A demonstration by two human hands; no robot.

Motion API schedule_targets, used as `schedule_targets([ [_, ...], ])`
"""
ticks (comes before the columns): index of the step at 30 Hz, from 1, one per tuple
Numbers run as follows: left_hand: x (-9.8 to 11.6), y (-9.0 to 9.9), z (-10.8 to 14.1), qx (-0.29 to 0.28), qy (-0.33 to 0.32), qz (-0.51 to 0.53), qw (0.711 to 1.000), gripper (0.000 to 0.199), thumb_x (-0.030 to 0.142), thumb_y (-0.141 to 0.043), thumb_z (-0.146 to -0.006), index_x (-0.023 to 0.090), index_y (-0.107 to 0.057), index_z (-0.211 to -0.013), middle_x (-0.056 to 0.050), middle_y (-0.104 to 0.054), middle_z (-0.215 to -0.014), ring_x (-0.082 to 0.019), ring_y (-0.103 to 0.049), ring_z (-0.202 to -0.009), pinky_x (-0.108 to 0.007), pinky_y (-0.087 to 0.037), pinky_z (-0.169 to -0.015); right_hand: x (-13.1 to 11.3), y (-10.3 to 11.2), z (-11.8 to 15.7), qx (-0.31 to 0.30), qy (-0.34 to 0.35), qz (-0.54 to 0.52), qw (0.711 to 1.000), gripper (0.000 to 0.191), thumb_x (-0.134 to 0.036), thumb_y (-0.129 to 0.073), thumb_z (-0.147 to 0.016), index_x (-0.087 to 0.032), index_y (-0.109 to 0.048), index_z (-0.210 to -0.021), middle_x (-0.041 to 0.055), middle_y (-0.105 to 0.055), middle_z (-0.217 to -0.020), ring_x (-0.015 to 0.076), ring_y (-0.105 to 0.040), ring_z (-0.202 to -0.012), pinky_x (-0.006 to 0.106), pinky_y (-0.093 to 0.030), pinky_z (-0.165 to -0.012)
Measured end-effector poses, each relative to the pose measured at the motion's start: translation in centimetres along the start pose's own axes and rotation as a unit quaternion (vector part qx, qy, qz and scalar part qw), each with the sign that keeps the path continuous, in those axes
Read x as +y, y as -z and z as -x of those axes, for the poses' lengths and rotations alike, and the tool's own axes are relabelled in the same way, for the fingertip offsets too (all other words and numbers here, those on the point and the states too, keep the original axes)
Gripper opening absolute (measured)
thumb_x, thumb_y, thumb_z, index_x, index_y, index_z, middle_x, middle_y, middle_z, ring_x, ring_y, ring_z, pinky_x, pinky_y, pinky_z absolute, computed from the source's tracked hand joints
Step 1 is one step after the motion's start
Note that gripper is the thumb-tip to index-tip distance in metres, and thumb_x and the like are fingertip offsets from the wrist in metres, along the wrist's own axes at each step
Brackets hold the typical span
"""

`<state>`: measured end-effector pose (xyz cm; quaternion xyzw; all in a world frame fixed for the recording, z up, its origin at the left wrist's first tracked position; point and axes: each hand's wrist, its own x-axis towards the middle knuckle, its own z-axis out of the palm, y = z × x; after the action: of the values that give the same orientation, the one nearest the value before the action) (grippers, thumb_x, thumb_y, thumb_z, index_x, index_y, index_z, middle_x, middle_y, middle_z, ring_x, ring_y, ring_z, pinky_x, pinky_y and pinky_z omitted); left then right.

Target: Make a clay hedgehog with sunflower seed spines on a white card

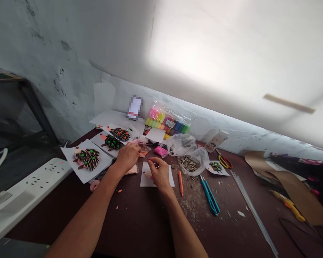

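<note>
A small white paper (145, 182) lies on the dark table, with a pinkish clay shape (148, 175) on it. Over the paper's right part is my right hand (160, 173), its thumb and fingers pinched together; anything between them is too small to name. My left hand (129, 156) reaches to a small clear bag with orange and pink material (143, 149), its fingers bent down at the bag's edge; whether they hold any of it is hidden. Beyond my right hand sits a pink packet (160, 151). An orange pen (180, 183) lies right of the paper.
Seed-covered hedgehog figures (90, 159) on papers stand left. Behind are a pack of coloured clay (168, 123) and a phone (135, 107). A bag of striped seeds (190, 163), teal tool (210, 197), scissors (224, 160) and clear sticks (254, 211) lie right. A power strip (43, 188) borders the left.
</note>
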<state>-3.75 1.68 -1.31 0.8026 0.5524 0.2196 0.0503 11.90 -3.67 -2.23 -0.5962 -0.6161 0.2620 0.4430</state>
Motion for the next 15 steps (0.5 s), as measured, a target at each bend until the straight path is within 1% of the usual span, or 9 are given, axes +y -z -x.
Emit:
schedule_targets([
  [3,0.04,-0.15,-0.07,0.004,-0.014,0.003,1.000,0.025,0.007,-0.054,-0.078,0.018,-0.072,-0.091,-0.013,-0.067,-0.104,-0.030,-0.058,-0.103,-0.039,-0.046,-0.090,-0.07,0.01,0.00,-0.003,0.002,0.007,1.000,0.024,-0.033,-0.055,-0.082,-0.019,-0.074,-0.084,0.0016,-0.073,-0.076,0.0138,-0.058,-0.062,0.024,-0.045,-0.061],
  [7,0.26,-0.10,-0.24,0.012,-0.006,0.001,1.000,0.026,0.008,-0.047,-0.082,0.017,-0.071,-0.087,-0.015,-0.068,-0.100,-0.031,-0.060,-0.098,-0.041,-0.046,-0.086,-0.15,0.08,0.00,-0.010,-0.003,0.003,1.000,0.026,-0.035,-0.054,-0.082,-0.018,-0.074,-0.083,0.0015,-0.072,-0.074,0.0136,-0.058,-0.060,0.023,-0.043,-0.057],
  [11,0.49,0.18,-0.26,0.024,-0.014,0.009,1.000,0.028,0.008,-0.045,-0.083,0.017,-0.071,-0.084,-0.013,-0.069,-0.095,-0.029,-0.062,-0.097,-0.038,-0.047,-0.087,-0.05,0.00,-0.02,-0.008,-0.003,-0.012,1.000,0.026,-0.034,-0.054,-0.082,-0.018,-0.074,-0.080,0.0014,-0.071,-0.073,0.0132,-0.057,-0.061,0.023,-0.043,-0.059],
  [13,0.61,0.35,-0.25,0.040,-0.015,0.035,0.998,0.025,0.010,-0.046,-0.084,0.018,-0.069,-0.082,-0.012,-0.070,-0.095,-0.027,-0.062,-0.098,-0.036,-0.047,-0.088,0.06,-0.05,-0.03,-0.008,-0.006,-0.029,1.000,0.026,-0.035,-0.055,-0.081,-0.018,-0.074,-0.081,0.0017,-0.070,-0.073,0.0134,-0.057,-0.062,0.023,-0.044,-0.059],
  [15,0.69,0.45,-0.28,0.052,-0.007,0.071,0.996,0.021,0.013,-0.047,-0.084,0.019,-0.068,-0.081,-0.010,-0.070,-0.093,-0.026,-0.062,-0.096,-0.034,-0.048,-0.086,0.13,-0.12,-0.07,-0.009,-0.013,-0.056,0.998,0.026,-0.036,-0.056,-0.081,-0.018,-0.075,-0.084,0.0020,-0.071,-0.074,0.0137,-0.057,-0.062,0.023,-0.044,-0.058],
])
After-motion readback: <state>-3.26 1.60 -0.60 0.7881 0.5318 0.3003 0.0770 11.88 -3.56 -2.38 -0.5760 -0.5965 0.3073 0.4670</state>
